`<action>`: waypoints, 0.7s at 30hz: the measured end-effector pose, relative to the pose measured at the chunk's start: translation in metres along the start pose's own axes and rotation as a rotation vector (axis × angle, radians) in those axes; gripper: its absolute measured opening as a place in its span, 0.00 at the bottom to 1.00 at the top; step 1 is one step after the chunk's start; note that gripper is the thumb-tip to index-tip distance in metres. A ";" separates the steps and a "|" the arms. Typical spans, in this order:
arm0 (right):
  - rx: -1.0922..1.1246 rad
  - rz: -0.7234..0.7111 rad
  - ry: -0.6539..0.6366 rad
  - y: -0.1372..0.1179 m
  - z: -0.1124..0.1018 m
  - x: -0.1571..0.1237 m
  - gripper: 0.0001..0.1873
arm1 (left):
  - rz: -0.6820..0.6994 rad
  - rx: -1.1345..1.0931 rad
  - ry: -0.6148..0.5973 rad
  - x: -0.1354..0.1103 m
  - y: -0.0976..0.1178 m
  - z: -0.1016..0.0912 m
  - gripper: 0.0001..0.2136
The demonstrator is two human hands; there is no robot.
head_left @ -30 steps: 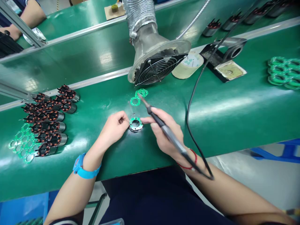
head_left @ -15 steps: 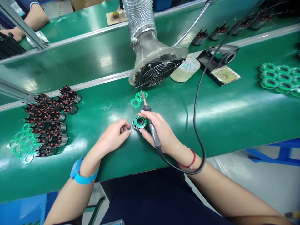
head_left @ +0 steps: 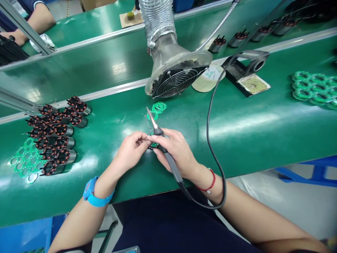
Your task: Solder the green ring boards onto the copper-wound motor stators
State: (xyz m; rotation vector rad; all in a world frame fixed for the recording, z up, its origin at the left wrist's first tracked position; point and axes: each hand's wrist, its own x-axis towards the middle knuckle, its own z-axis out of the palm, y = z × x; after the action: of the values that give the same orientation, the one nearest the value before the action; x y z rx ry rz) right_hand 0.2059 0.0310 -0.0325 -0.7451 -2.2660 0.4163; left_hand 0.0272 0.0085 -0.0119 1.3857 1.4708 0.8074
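Observation:
My right hand (head_left: pixel 177 149) holds a soldering iron (head_left: pixel 170 160), its bare tip pointing away from me to the upper left. The thumb and fingertips of the same hand rest at a ring-shaped green circuit board (head_left: pixel 154 144), which sits on a dark round part on the bench. My left hand (head_left: pixel 134 149) is closed in a pinch at the board's left edge, touching the right fingertips. What lies in that pinch is hidden. Just beyond the hands lie a few loose green ring boards (head_left: pixel 159 107).
A fume extractor with a fan grille (head_left: pixel 175 82) hangs over the bench. Copper-wound motor stators (head_left: pixel 59 144) stand in rows at left, beside more ring boards (head_left: pixel 25 160). A soldering iron stand (head_left: pixel 246 75), a tape roll (head_left: pixel 207 79) and stacked ring boards (head_left: pixel 313 88) are at right.
My left hand has moved right to meet the board and the right fingers. My right hand has shifted slightly left, carrying the soldering iron; its tip swung left and its cable followed.

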 end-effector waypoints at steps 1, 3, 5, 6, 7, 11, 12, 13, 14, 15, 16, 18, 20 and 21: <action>-0.012 0.004 0.003 0.000 0.000 0.000 0.23 | -0.011 0.006 0.000 -0.001 0.000 0.000 0.05; -0.013 0.025 0.022 0.000 -0.001 0.000 0.22 | -0.038 0.019 0.020 -0.002 0.000 -0.001 0.05; 0.015 0.032 0.052 -0.001 0.000 0.001 0.21 | -0.051 0.027 0.058 -0.002 0.000 0.000 0.04; 0.033 0.029 0.064 -0.001 0.000 0.001 0.21 | -0.055 0.025 0.075 -0.002 0.000 0.001 0.04; 0.050 0.022 0.070 -0.001 0.000 0.002 0.21 | -0.061 0.020 0.089 -0.002 -0.001 0.001 0.05; 0.096 0.028 0.118 0.000 -0.002 0.003 0.24 | -0.096 0.032 0.116 0.000 -0.003 0.003 0.06; 0.104 0.042 0.138 0.001 -0.003 0.002 0.25 | -0.102 0.053 0.117 0.000 -0.004 0.003 0.06; 0.112 0.061 0.162 0.001 -0.005 0.001 0.25 | -0.106 0.080 0.116 0.000 -0.003 0.003 0.07; 0.120 0.086 0.189 0.002 -0.006 -0.001 0.25 | -0.108 0.112 0.112 0.000 -0.002 0.003 0.07; 0.134 0.115 0.216 0.002 -0.007 -0.003 0.23 | -0.104 0.148 0.110 0.001 -0.001 0.003 0.08; 0.152 0.149 0.248 0.003 -0.008 -0.006 0.21 | -0.097 0.186 0.112 0.001 0.000 0.003 0.09; 0.201 0.208 0.307 0.004 -0.010 -0.012 0.15 | -0.067 0.265 0.136 0.000 0.002 0.004 0.09; 0.247 0.232 0.354 0.005 -0.010 -0.017 0.11 | -0.021 0.337 0.176 0.000 0.004 0.006 0.10; 0.267 0.227 0.367 0.005 -0.010 -0.018 0.10 | 0.004 0.368 0.196 0.000 0.005 0.006 0.10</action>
State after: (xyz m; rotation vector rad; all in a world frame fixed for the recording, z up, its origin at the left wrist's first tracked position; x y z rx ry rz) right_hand 0.2257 0.0243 -0.0373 -0.8629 -1.7507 0.6205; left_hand 0.0348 0.0082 -0.0098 1.6145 1.8378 0.7140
